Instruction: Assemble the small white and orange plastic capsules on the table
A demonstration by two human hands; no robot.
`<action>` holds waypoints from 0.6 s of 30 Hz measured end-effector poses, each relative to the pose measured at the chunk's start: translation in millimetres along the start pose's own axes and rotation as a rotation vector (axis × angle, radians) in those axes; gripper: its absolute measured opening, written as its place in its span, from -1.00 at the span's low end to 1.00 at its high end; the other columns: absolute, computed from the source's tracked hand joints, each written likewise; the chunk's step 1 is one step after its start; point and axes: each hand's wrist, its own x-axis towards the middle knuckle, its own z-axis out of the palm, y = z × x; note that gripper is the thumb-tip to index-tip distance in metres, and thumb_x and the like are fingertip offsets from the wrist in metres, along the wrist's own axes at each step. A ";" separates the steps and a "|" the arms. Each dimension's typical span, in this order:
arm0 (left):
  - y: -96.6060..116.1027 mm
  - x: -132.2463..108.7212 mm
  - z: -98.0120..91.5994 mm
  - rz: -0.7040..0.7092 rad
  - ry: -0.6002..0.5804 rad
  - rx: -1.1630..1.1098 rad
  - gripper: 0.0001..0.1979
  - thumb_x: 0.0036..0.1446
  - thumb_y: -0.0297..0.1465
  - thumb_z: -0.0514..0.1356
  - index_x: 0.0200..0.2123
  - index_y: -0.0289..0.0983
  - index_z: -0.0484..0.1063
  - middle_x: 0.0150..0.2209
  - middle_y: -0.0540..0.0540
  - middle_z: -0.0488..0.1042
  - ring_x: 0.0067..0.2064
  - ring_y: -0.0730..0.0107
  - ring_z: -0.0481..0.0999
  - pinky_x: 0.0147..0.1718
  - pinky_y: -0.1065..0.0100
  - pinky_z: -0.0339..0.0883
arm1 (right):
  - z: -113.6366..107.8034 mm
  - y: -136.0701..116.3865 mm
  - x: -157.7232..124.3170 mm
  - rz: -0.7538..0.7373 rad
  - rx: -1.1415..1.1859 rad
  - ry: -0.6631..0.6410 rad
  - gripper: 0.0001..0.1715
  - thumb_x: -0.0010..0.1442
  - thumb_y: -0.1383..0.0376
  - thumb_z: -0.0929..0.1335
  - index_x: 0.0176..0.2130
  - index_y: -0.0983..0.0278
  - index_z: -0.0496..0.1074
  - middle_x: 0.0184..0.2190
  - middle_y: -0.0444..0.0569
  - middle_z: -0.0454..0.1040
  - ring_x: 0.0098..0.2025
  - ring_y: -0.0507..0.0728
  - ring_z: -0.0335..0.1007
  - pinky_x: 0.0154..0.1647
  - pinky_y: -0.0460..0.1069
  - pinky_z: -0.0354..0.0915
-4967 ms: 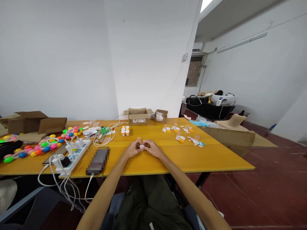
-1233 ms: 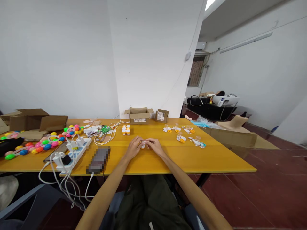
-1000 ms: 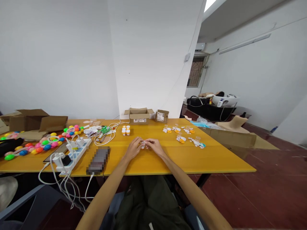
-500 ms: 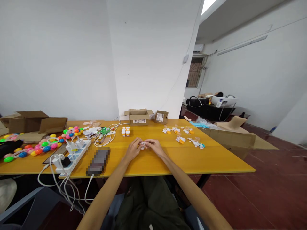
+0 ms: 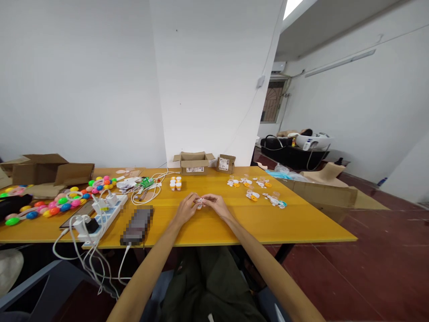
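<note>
Between my fingertips I have a small, whitish, plastic-looking piece with dark specks across it; my fingers cover much of it, so I cannot tell its full shape. It is just above the yellow-brown wooden tabletop, in front of me. My left hand is curled in with its fingertips closed on one side of the piece, and my right hand pinches the other side, thumb and fingers drawn together. My forearms cross the straight near edge of the tabletop, whose right edge slants away from its near corner. A stretch of wood separates my right hand from the loose clusters of white, orange and teal plastic parts. Beyond my left hand stands a tight group of white-and-orange plastic pots, near but apart; leftward, wood separates me from a dark rectangular device
</note>
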 end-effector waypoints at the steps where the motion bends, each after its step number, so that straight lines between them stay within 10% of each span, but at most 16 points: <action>1: -0.1 0.1 0.1 0.004 0.001 0.000 -0.91 0.27 -0.36 0.18 -0.23 -0.17 0.50 -0.26 -0.05 0.50 -0.26 0.36 0.50 -0.20 0.36 0.40 | 0.3 -0.9 -0.3 0.002 -0.001 0.004 -0.61 -0.13 -0.02 0.55 -0.38 0.20 0.61 -0.43 -0.07 0.60 -0.37 0.13 0.49 -0.26 0.03 0.42; 18: -3.1 -0.9 1.7 -0.041 -0.033 0.005 -0.88 0.28 -0.36 0.17 -0.16 -0.16 0.50 -0.23 -0.07 0.53 -0.26 0.34 0.49 -0.17 0.32 0.41 | 0.6 -4.8 -2.1 0.004 0.021 0.034 -0.62 -0.13 0.00 0.56 -0.39 0.19 0.60 -0.41 -0.06 0.60 -0.33 0.16 0.50 -0.18 0.07 0.44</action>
